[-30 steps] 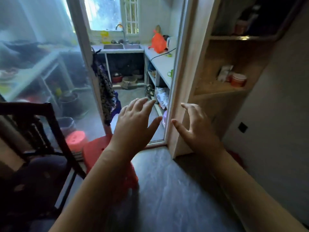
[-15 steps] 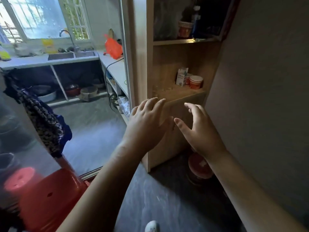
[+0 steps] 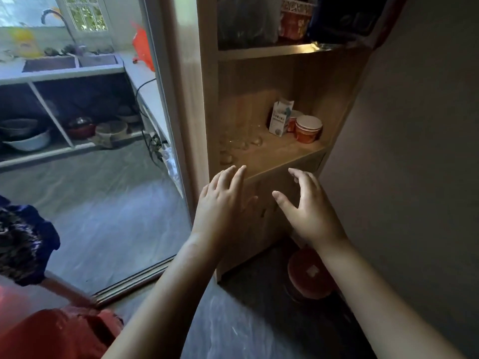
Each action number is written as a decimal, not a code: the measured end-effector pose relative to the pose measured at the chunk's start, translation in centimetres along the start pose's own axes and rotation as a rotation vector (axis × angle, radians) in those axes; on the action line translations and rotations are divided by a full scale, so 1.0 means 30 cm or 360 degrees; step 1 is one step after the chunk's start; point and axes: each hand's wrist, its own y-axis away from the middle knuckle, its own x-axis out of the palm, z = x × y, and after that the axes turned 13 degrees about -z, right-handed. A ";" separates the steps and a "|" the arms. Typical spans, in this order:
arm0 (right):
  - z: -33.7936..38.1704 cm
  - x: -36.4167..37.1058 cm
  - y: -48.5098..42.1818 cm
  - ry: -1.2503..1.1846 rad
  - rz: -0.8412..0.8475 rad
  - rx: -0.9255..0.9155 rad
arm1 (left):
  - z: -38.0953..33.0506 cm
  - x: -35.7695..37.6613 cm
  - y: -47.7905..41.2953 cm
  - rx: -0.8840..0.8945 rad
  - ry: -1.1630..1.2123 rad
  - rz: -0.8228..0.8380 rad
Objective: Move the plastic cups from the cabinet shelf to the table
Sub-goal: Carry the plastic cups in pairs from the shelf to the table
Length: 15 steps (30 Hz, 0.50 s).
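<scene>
Several clear plastic cups stand on the left part of the wooden cabinet shelf, hard to make out against the wood. My left hand hovers just below the shelf's front edge, fingers spread, holding nothing. My right hand is beside it to the right, also open with curved fingers and empty. Both hands are short of the cups. No table is in view.
At the shelf's back right stand a small white carton and red-and-white paper cups. An upper shelf holds a red tub and dark bags. A red round lid lies on the floor; a red stool is lower left.
The view has swung right and closer to the cabinet. Both hands have risen toward the shelf's front edge, still open and empty.
</scene>
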 end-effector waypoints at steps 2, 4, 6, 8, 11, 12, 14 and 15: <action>-0.038 0.040 -0.057 -0.0011 0.0029 0.0007 | -0.001 0.061 -0.054 0.0006 0.0013 0.0034; -0.077 0.086 -0.117 -0.0031 0.0075 0.0001 | 0.009 0.121 -0.106 -0.0031 0.0025 0.0044; -0.120 0.136 -0.183 -0.0067 0.0126 0.0004 | 0.023 0.182 -0.156 -0.0100 0.0017 0.0031; -0.171 0.183 -0.260 -0.0111 0.0182 -0.0012 | 0.031 0.244 -0.200 -0.0175 0.0003 0.0013; -0.254 0.250 -0.392 -0.0141 0.0313 -0.0133 | 0.030 0.347 -0.256 -0.0292 -0.0010 -0.0004; -0.282 0.272 -0.435 -0.0142 0.0350 -0.0188 | 0.027 0.382 -0.274 -0.0356 -0.0011 -0.0005; -0.336 0.317 -0.516 -0.0148 0.0427 -0.0254 | 0.021 0.457 -0.306 -0.0481 0.0016 -0.0045; -0.364 0.339 -0.552 -0.0150 0.0470 -0.0268 | 0.020 0.496 -0.321 -0.0529 0.0026 -0.0063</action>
